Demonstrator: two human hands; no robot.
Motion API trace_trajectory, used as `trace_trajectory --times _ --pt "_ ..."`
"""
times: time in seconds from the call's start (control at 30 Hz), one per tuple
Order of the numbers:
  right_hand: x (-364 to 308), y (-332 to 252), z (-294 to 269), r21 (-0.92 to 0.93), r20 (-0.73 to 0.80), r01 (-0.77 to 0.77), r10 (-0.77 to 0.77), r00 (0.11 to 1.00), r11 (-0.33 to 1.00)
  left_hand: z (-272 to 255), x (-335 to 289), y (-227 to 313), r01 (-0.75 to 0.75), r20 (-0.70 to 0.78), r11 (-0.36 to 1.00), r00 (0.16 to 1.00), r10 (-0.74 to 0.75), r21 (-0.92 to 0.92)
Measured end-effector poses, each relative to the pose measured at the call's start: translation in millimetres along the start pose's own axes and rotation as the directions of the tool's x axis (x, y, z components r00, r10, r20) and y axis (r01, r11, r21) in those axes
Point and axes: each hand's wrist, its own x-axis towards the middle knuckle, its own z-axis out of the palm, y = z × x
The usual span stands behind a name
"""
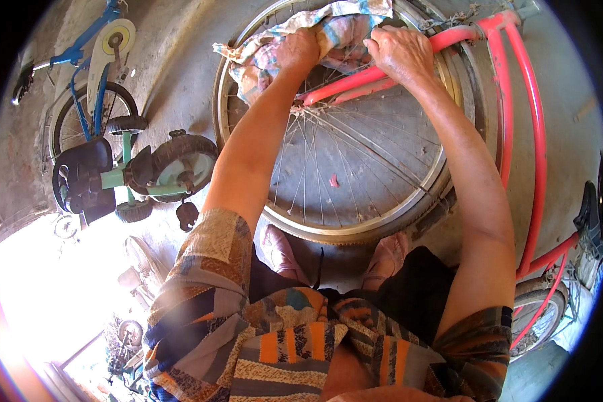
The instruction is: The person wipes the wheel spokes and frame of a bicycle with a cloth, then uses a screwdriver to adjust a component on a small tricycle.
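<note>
A patterned cloth (350, 41) in white, pink and blue lies bunched across the far part of a bicycle wheel (355, 231). My left hand (298, 51) is closed on the cloth, its fingers partly buried in the folds. My right hand (405, 53) has curled fingers at the cloth's right edge, beside a red frame tube (459, 37); its fingertips are partly hidden. The wheel has a silvery rim, thin spokes and a dusty tyre. Red tubes of the bicycle frame (536, 134) run from the wheel's hub to the far right and curve back toward me.
A green child's tricycle (113, 178) with black wheels stands on the left. Beyond it is a blue bicycle (80, 53) with a pale chain guard. Another wheel (536, 320) sits at the lower right. My feet (284, 253) are close to the near tyre. Bright light washes out the lower left.
</note>
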Motion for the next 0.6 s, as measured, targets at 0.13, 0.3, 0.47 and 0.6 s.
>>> trace_trajectory --times 0.13,0.3,0.47,0.6 --pt "-1 -3 -5 -0.031 -0.001 0.010 -0.010 1.000 0.999 -10 -20 0 -0.056 0.012 0.995 0.998 0.055 0.084" --pt "-1 -7 -9 -0.044 0.066 -0.012 0.015 0.998 0.999 -32 -57 -5 -0.245 0.121 0.945 0.967 0.223 0.218" --pt "-1 -7 -10 -0.027 0.043 -0.012 0.013 0.999 1.000 -26 -80 -31 -0.420 0.068 0.873 0.907 0.416 0.250" --pt "0 -7 -11 -0.014 0.034 -0.002 0.003 0.999 1.000 -29 -65 -57 -0.396 -0.111 0.842 0.879 0.463 0.366"
